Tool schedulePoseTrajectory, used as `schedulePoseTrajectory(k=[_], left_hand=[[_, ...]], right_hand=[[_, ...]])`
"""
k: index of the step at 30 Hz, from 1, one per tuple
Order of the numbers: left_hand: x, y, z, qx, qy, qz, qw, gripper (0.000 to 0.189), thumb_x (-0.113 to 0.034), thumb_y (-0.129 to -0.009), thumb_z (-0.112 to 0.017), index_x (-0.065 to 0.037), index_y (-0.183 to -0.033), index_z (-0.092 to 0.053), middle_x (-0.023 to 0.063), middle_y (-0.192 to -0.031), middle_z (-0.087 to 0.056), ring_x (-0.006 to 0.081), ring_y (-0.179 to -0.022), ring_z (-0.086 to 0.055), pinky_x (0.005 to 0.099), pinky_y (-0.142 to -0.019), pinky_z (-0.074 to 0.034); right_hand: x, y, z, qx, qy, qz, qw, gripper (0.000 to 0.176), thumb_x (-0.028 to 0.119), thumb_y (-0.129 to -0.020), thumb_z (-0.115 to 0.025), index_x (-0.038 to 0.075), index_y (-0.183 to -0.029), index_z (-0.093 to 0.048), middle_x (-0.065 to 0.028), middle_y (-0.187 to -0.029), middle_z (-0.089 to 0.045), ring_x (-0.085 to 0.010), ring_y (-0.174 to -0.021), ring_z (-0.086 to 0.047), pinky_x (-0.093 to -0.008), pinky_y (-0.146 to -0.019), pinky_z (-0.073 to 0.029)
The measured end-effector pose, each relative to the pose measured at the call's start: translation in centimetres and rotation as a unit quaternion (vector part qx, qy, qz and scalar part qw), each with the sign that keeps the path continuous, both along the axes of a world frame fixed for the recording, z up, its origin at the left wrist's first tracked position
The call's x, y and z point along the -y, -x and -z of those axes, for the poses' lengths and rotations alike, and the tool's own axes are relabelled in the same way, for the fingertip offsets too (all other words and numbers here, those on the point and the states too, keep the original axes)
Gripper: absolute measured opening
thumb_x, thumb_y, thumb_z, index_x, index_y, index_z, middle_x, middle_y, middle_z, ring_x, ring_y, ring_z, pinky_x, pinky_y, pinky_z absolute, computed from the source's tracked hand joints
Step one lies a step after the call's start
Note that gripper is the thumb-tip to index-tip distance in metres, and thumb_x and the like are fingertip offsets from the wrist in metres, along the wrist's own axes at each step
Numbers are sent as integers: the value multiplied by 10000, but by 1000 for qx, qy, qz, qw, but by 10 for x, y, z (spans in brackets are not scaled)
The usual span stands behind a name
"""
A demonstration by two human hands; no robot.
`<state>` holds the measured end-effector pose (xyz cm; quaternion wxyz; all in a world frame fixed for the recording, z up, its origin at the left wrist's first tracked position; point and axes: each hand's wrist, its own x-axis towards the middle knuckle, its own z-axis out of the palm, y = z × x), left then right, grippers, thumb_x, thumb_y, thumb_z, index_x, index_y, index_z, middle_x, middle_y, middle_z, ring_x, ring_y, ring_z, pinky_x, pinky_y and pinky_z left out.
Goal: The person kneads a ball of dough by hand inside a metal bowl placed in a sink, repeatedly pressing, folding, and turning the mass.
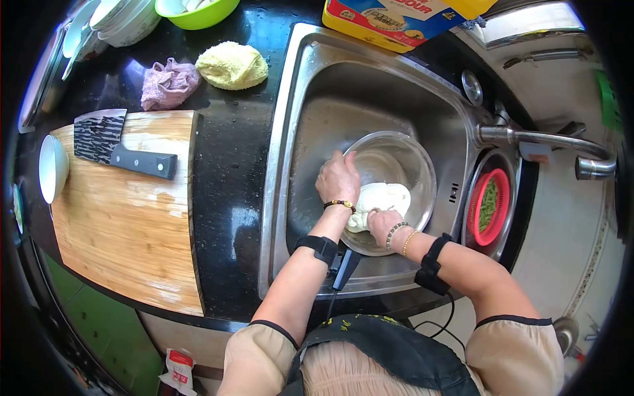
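Note:
In the steel sink stands a round see-through bowl with a lump of white dough in its near part. My left hand is at the bowl's left rim beside the dough, its fingers bent over the rim and the thumb apart from them; whether it grips the rim is hard to make out. My right hand presses into the near side of the dough with its fingers curled in. Part of its fingertips is hidden in the dough.
A cleaver lies on a wooden board at the left, beside a white bowl. Purple and yellow cloths lie behind. The faucet and a red basket of green pieces are right.

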<state>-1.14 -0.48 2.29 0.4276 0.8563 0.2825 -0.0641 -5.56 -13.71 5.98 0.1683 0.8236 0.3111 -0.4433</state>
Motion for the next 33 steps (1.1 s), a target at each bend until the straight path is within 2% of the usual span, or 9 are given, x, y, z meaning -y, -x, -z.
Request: schedulePoseTrajectory(k=[4, 12, 18, 23, 28, 29, 31, 32, 33], left_hand=[[1, -1, 0, -7, 11, -3, 1000, 362, -385, -899, -495, -43, -818, -580, 223, -796, -636, 432, -783, -606, 522, -691, -459], [1, -1, 1, -6, 23, -5, 1000, 369, -393, -900, -492, -40, -834, -576, 233, -792, -634, 442, -791, -602, 523, -699, -452], [-3, -3, -4, -44, 13, 25, 999, 375, -374, -906, -477, -16, -873, -582, 227, -844, -642, 410, -841, -616, 503, -742, -467], [-7, -5, -2, -51, 38, 15, 998, 403, -403, -901, -477, -15, -906, -588, 235, -912, -640, 413, -908, -603, 496, -795, -456], [-6, -7, -1, -92, 62, 33, 993, 433, -430, -894, -479, -13, -939, -588, 243, -971, -634, 419, -951, -592, 489, -824, -451], [-6, -7, -2, -87, 64, 29, 994, 439, -435, -893, -478, -12, -944, -585, 245, -976, -633, 419, -958, -590, 488, -829, -449], [-11, -10, -1, -87, 72, 31, 993, 455, -441, -891, -474, -10, -989, -585, 258, -1002, -624, 424, -983, -581, 483, -847, -444], [-11, -10, 2, -92, 68, 28, 993, 455, -441, -891, -474, -10, -989, -585, 258, -1002, -624, 424, -983, -581, 483, -847, -444], [-11, -10, 5, -84, 76, 28, 993, 460, -435, -892, -472, -5, -1013, -583, 264, -1023, -617, 425, -998, -575, 478, -857, -442]], right_hand=[[-3, 1, 10, 24, -9, 25, 999, 195, 93, -749, -585, 4, -921, -604, -147, -837, -675, -256, -806, -677, -352, -676, -531], [-18, -9, 25, 11, 50, 87, 995, 206, 94, -829, -558, 80, -981, -696, -108, -1001, -687, -214, -937, -667, -320, -763, -533], [-22, -15, 27, 31, 54, 127, 990, 214, 101, -833, -557, 80, -996, -693, -103, -1001, -687, -222, -939, -667, -325, -759, -533], [-1, -10, 17, 40, -29, 89, 995, 173, 103, -819, -556, 48, -932, -674, -173, -929, -681, -265, -906, -668, -370, -752, -532], [-4, -32, -44, 103, -192, 88, 972, 110, 107, -756, -584, 32, -823, -629, -177, -829, -655, -301, -811, -654, -403, -695, -513], [-9, -40, -43, 154, -280, 80, 944, 95, 105, -749, -573, 40, -803, -617, -198, -830, -640, -308, -815, -643, -440, -698, -496], [-22, -60, -10, 160, -332, 6, 929, 151, 152, -756, -578, 47, -849, -635, -187, -849, -640, -310, -858, -626, -435, -774, -480], [-32, -65, 0, 155, -337, 6, 929, 151, 152, -756, -578, 47, -849, -635, -187, -849, -640, -310, -858, -626, -435, -774, -480], [-43, -69, 10, 60, -278, 48, 958, 197, 193, -760, -578, 52, -881, -642, -167, -879, -640, -305, -884, -613, -424, -804, -464]])
